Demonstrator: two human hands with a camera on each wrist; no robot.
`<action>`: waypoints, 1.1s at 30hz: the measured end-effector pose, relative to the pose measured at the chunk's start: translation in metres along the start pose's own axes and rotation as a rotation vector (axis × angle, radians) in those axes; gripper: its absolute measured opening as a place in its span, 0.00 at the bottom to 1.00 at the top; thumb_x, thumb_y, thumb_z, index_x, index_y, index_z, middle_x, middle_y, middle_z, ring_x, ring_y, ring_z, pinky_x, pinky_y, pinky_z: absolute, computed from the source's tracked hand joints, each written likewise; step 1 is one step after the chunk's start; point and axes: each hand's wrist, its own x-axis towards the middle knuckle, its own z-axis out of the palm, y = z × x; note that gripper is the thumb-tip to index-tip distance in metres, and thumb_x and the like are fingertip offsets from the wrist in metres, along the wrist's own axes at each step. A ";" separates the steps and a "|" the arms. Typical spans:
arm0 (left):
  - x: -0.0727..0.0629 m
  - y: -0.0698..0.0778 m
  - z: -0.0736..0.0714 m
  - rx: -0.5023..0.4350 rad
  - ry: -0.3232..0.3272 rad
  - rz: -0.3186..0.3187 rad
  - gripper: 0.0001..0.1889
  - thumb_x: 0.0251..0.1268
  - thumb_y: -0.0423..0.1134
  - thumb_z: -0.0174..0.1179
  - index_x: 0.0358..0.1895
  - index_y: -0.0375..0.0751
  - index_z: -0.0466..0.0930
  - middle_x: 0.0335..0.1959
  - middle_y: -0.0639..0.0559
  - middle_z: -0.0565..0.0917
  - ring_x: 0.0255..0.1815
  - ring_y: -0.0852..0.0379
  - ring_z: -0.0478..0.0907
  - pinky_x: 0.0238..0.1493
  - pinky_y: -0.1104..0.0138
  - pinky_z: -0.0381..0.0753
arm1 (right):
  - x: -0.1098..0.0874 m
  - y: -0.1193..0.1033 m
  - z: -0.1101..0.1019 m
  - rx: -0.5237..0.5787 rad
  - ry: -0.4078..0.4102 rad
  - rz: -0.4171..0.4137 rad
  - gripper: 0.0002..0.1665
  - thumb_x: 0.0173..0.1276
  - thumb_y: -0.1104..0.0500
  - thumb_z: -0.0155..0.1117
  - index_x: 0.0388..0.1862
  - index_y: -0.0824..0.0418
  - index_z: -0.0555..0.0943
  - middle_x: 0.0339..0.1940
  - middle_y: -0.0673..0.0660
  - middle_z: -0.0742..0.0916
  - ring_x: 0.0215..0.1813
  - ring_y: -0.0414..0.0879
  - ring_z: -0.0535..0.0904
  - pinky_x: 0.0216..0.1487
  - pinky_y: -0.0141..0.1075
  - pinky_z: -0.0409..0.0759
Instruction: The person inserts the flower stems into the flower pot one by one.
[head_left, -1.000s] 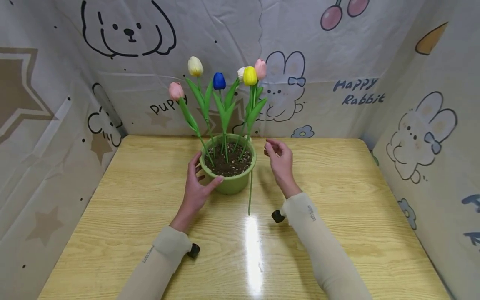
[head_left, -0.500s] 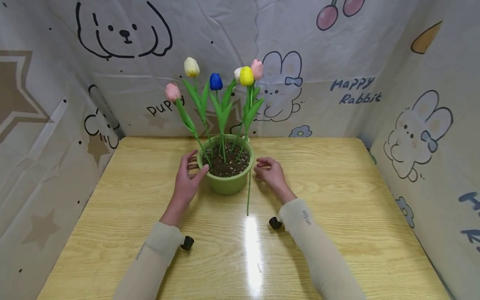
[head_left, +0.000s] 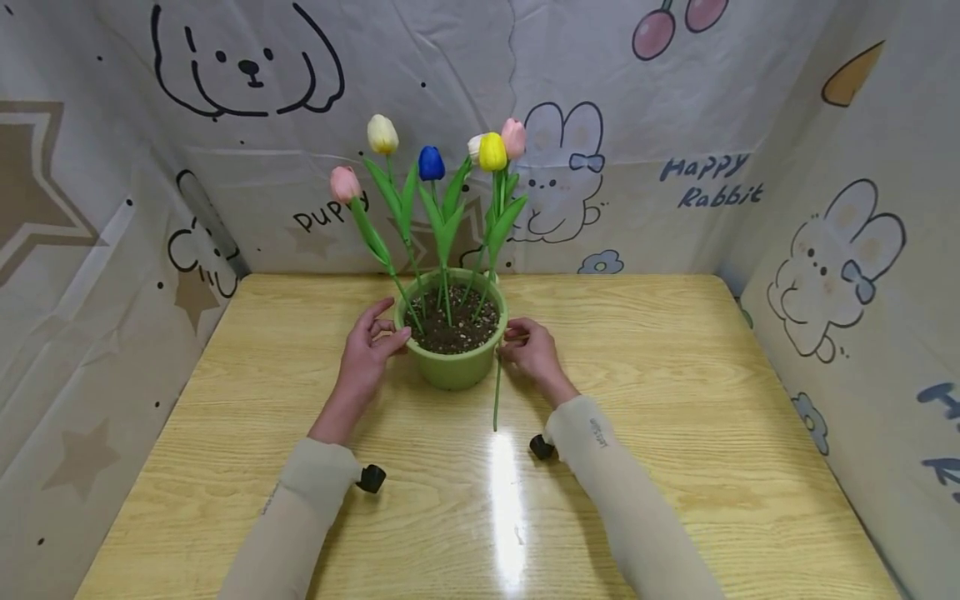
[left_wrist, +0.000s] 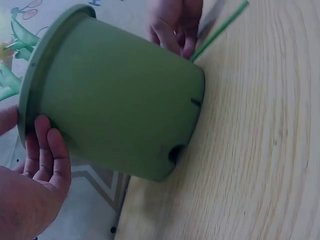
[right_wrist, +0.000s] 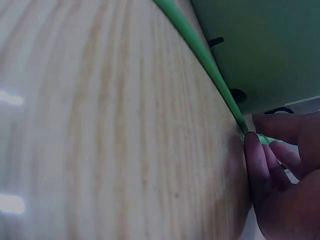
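A green flowerpot [head_left: 453, 372] filled with dark soil [head_left: 453, 337] stands upright near the back of the table, with several artificial tulips planted in it. Their blooms are pink, cream, blue, white and yellow [head_left: 492, 152]. My left hand [head_left: 362, 356] holds the pot's left rim, thumb on top and fingers below; the left wrist view shows those fingers [left_wrist: 59, 155] against the wall under the lip. On the pot's right side, my right hand [head_left: 536, 357] pinches a loose green flower stem [right_wrist: 200, 52] between thumb and fingertips. The stem's far end is hidden behind the hand and pot.
The wooden table [head_left: 675, 433] carries a bright light reflection in front of the pot. Cloth walls with printed cartoon animals [head_left: 562, 192] enclose the back and both sides, close behind the tulips. Each wrist wears a small black camera [head_left: 372, 478].
My right hand has come down and left from beside the rim to the loose stem and taken hold of it. My left hand has shifted slightly left and outward along the rim.
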 end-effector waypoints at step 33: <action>-0.006 -0.007 -0.013 -0.148 0.205 0.044 0.35 0.70 0.28 0.65 0.78 0.42 0.65 0.38 0.52 0.75 0.32 0.66 0.86 0.43 0.70 0.87 | -0.001 -0.011 -0.003 -0.203 0.020 0.080 0.29 0.54 0.72 0.76 0.58 0.66 0.83 0.49 0.62 0.89 0.48 0.54 0.87 0.52 0.42 0.86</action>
